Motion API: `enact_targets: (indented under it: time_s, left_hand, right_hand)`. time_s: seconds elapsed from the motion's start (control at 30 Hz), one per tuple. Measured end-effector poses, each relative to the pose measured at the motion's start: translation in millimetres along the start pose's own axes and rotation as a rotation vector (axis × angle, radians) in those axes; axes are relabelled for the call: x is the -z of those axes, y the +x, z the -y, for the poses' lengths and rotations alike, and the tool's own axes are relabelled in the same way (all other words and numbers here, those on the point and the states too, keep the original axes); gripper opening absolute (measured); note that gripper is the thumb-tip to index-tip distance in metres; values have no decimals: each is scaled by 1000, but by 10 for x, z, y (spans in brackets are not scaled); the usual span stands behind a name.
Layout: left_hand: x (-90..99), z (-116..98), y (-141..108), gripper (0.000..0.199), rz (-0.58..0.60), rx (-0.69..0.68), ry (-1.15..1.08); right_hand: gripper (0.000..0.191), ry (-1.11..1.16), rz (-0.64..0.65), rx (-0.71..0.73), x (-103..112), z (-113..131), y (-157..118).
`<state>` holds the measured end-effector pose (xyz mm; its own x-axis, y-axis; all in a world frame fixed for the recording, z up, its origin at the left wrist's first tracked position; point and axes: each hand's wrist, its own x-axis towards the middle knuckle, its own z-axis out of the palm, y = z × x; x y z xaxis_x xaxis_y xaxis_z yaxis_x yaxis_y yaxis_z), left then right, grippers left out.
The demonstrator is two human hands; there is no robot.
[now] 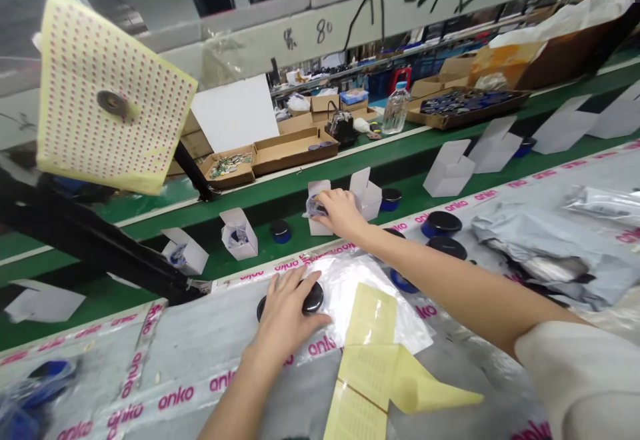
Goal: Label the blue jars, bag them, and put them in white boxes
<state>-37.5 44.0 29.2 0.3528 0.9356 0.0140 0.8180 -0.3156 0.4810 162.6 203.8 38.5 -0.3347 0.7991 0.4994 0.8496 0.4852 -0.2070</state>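
My right hand (340,213) reaches to the green conveyor, its fingers curled on a clear plastic-wrapped item (315,207) at the mouth of an upright open white box (321,228). Most of what is inside the wrap is hidden. On the grey-covered bench, my left hand (286,317) lies with fingers spread over round black-topped pieces; one glossy black round piece (313,299) shows between thumb and forefinger. Beside it lie thin white plastic bags (345,287) and yellow printed sheets (367,373).
More open white boxes (239,233) and blue-and-black round pieces (281,231) stand along the conveyor (270,203). Black-topped round pieces (441,223) and a grey plastic bag (555,247) lie to the right. A dark metal post (110,240) slants across the left, below a yellow dotted sheet (100,140).
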Motion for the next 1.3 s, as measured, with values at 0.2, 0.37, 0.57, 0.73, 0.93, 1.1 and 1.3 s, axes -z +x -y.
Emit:
enact_targets:
  time_s: [0.2,0.37,0.57,0.73,0.93,1.1,1.3]
  left_hand:
    - [-87,-37,-49,60,-21,-1,181]
    - [19,-52,-94,53,14,78,283]
    - [78,-14,-143,64,111,94,438]
    - [211,236,-256,58,108,107,435]
    - [496,537,-467,63,123,307,507]
    - [361,86,-422,66,-83,158,427]
    - [-112,-399,-201,21,201,-46,-157]
  right_hand:
    - [23,-140,84,97,-75,4,-89]
    - [31,-166,175,192,-84,34,-185]
    - [60,-101,193,180,181,248,-366]
    - [32,69,307,239,532,389,-919]
    - [26,164,414,227,658,257,-1728]
    - [28,158,363,213,604,200,-1997]
    - [21,313,241,130,701,196,-2026]
